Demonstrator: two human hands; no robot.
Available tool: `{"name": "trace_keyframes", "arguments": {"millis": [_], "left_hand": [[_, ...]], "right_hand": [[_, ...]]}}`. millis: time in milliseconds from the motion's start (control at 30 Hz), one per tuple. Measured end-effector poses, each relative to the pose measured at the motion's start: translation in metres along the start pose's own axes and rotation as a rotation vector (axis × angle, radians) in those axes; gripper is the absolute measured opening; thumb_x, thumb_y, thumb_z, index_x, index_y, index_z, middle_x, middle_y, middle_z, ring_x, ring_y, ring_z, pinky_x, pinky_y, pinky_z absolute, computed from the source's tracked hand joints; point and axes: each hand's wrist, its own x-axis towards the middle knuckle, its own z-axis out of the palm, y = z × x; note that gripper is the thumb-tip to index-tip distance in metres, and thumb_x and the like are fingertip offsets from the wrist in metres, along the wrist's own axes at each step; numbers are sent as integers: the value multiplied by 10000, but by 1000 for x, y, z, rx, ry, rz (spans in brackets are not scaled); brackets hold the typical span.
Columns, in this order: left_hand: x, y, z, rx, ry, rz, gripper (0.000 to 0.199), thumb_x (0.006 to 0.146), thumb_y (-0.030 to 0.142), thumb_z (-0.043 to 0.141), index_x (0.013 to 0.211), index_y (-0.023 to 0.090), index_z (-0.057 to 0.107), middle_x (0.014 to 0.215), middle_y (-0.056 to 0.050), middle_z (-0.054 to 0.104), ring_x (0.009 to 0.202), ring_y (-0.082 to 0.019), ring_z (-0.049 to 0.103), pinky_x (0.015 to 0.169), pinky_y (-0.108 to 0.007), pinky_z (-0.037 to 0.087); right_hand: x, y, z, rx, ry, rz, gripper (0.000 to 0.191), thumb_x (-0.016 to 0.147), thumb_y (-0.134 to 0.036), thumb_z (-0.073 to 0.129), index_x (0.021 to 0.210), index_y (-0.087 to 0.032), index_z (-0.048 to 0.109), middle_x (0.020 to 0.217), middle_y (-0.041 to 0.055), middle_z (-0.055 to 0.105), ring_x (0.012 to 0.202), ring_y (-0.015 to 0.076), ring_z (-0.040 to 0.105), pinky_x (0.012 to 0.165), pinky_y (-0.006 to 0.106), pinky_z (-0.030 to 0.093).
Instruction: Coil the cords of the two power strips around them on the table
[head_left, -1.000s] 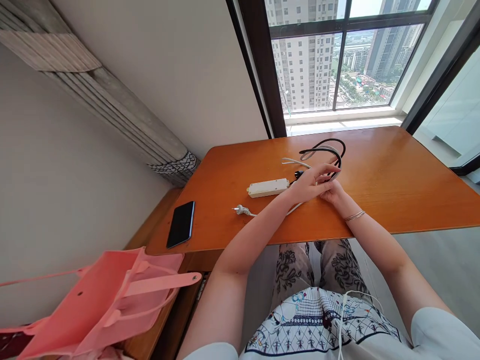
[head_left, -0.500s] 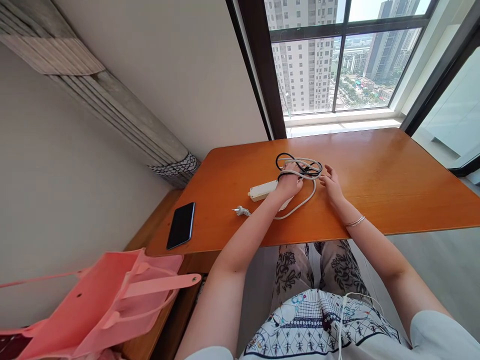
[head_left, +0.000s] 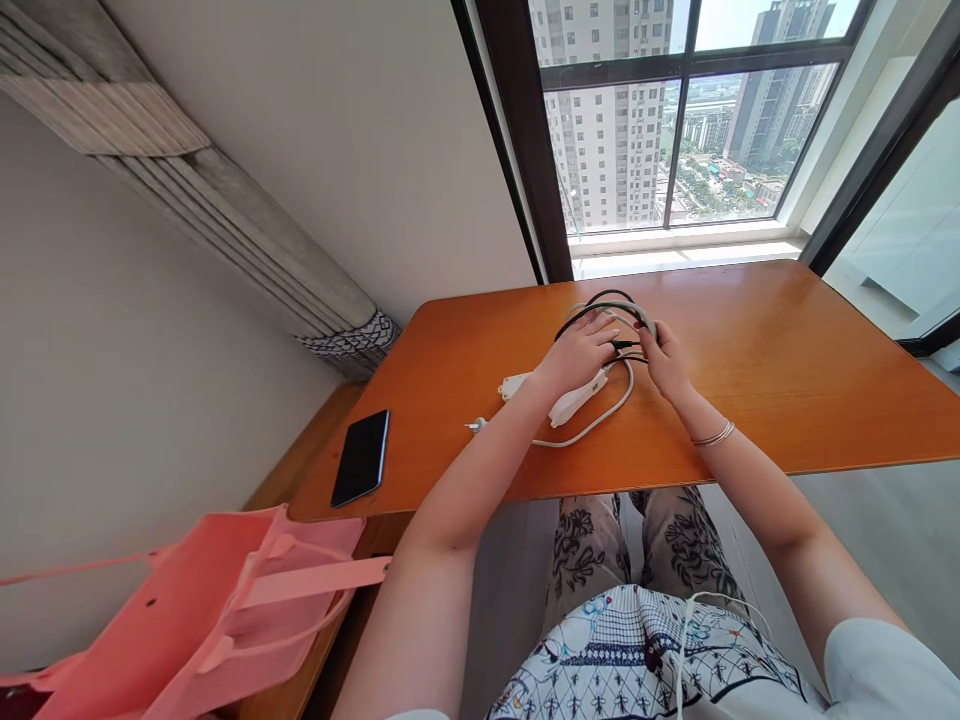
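Black and white cables (head_left: 616,297) lie in a loose tangle on the orange-brown table (head_left: 750,400). My right hand (head_left: 664,362) pinches the bundle at its right side. My left hand (head_left: 582,350) rests over the left part of the loops, its fingers spread. Beneath my left wrist is a white power strip (head_left: 576,400), partly covered by it. The strip's white cord curves round in front, and its plug (head_left: 475,425) lies beside my left forearm.
A dark phone (head_left: 361,458) lies on the table's left end. An open pink bag (head_left: 247,600) stands at the lower left, below the table edge. Behind the table are a window (head_left: 675,150) and a gathered grey curtain (head_left: 255,240).
My right hand has closed on the cable bundle. My left hand has opened over the loops, which have shifted and spread. More of the power strip's near part shows.
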Motion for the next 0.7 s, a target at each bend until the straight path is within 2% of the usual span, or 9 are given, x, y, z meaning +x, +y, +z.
{"name": "trace_keyframes", "arguments": {"millis": [67, 133, 233, 300, 367, 433, 500, 600, 700], "left_hand": [[-8, 6, 3, -23, 38, -14, 278, 927, 172, 480, 1048, 220, 726, 1270, -73, 711, 1409, -265, 487, 1262, -597, 178], [-17, 13, 10, -69, 31, -100, 330, 910, 290, 561, 1217, 226, 664, 1370, -83, 654, 1425, -283, 466, 1265, -611, 127], [-29, 16, 23, -132, -79, -359, 688, 831, 375, 657, 1457, 167, 459, 1579, -160, 422, 1487, -325, 362, 1243, -581, 207], [-33, 11, 27, -198, -176, -494, 762, 827, 389, 645, 1499, 137, 390, 1590, -183, 395, 1469, -328, 386, 1206, -514, 309], [-34, 4, 28, -265, -264, -515, 699, 837, 420, 617, 1456, 140, 454, 1510, -164, 509, 1389, -309, 489, 1149, -433, 391], [-32, -1, 26, -267, -337, -476, 596, 827, 463, 611, 1338, 160, 574, 1381, -137, 621, 1284, -303, 572, 1077, -397, 445], [-29, -3, 25, -217, -379, -460, 510, 816, 506, 608, 1207, 182, 650, 1263, -123, 675, 1194, -307, 610, 1002, -397, 477], [-27, -5, 28, -121, -334, -485, 495, 784, 562, 637, 1102, 184, 662, 1153, -123, 682, 1105, -312, 614, 933, -405, 489], [-29, -10, 33, -15, -236, -546, 470, 747, 536, 693, 1049, 180, 635, 1119, -134, 664, 1078, -320, 592, 918, -419, 479]], "right_hand": [[16, -5, -6, 296, 155, 163, 196, 938, -404, 596, 862, -224, 608, 536, -90, 369, 476, 83, 377, 502, 195, 381], [30, -11, -14, 589, 286, 343, 237, 1001, -359, 505, 815, -221, 556, 490, -117, 253, 398, 66, 271, 442, 173, 335], [41, -16, -30, 944, 358, 548, 335, 1052, -287, 351, 747, -212, 467, 456, -129, 207, 343, 49, 225, 429, 157, 366], [41, -14, -39, 1074, 382, 601, 357, 1042, -223, 311, 697, -207, 401, 435, -126, 206, 324, 41, 229, 419, 144, 371], [39, -8, -45, 1096, 419, 617, 366, 1024, -176, 283, 666, -205, 350, 412, -119, 201, 312, 41, 232, 402, 133, 361], [37, 0, -48, 1056, 450, 633, 371, 1017, -164, 252, 665, -208, 361, 394, -112, 213, 308, 50, 248, 395, 137, 370], [37, 6, -51, 1009, 452, 664, 371, 1019, -173, 238, 697, -212, 420, 405, -95, 321, 336, 62, 352, 428, 157, 429], [41, 13, -56, 908, 429, 740, 327, 1019, -199, 285, 777, -205, 505, 563, -20, 575, 510, 99, 588, 510, 209, 515], [43, 18, -62, 778, 380, 815, 208, 988, -231, 436, 811, -198, 541, 711, 39, 674, 651, 145, 668, 545, 242, 536]]}}
